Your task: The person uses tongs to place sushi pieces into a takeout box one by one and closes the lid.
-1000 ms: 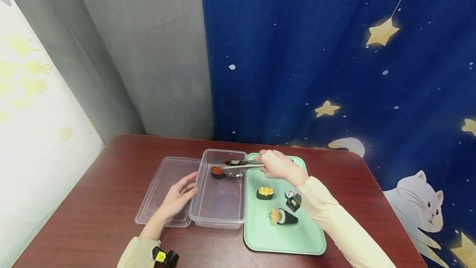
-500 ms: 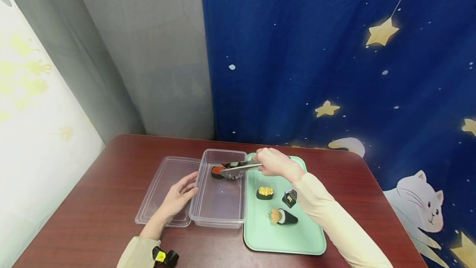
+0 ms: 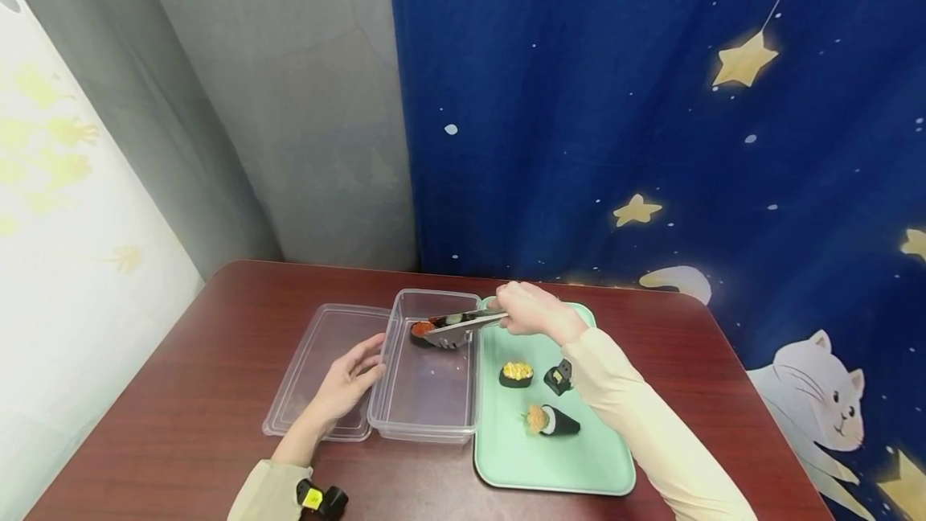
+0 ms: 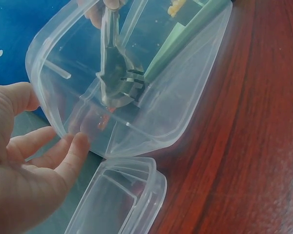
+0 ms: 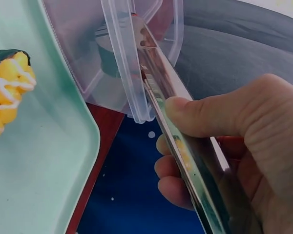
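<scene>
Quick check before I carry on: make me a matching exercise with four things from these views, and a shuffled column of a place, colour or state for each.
Things
1. Metal tongs
2. Clear lid
3. Oval sushi piece on the tray
4. Cone-shaped roll

Places, colours, states
A. Dark wrap with an orange end
B. On the table, left of the clear box in the head view
C. Yellow topping with white streaks
D. Held in the right hand, tips inside the box

Right pairs
1-D; 2-B; 3-C; 4-A
</scene>
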`<state>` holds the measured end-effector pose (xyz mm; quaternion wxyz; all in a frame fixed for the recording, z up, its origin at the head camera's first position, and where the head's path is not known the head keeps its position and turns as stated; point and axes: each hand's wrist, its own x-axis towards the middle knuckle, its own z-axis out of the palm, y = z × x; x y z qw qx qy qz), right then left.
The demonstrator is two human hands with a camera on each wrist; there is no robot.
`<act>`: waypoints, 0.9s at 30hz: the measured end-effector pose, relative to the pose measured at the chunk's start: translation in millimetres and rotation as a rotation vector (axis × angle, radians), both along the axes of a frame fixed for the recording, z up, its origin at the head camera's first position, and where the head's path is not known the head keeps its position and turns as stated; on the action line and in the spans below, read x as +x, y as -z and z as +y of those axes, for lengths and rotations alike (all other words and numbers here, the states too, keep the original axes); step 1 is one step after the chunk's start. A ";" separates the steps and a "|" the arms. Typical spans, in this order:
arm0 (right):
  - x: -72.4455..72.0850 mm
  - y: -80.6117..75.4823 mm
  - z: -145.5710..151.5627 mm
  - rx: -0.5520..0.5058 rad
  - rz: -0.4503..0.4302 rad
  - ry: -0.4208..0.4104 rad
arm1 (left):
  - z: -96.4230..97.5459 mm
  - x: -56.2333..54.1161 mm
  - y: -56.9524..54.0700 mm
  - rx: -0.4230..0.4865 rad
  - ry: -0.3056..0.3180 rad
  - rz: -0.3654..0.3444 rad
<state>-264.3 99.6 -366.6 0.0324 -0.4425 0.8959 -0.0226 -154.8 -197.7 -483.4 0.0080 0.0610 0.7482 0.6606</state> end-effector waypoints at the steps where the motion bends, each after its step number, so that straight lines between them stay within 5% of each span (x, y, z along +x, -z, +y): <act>1: 0.0 -0.6 0.1 0.004 -0.003 0.001 | 0.4 -0.1 0.3 0.003 -0.001 -0.001; 27: 2.7 -8.2 -19.2 0.121 0.025 0.065 | 0.7 0.5 -0.3 -0.005 -0.015 -0.015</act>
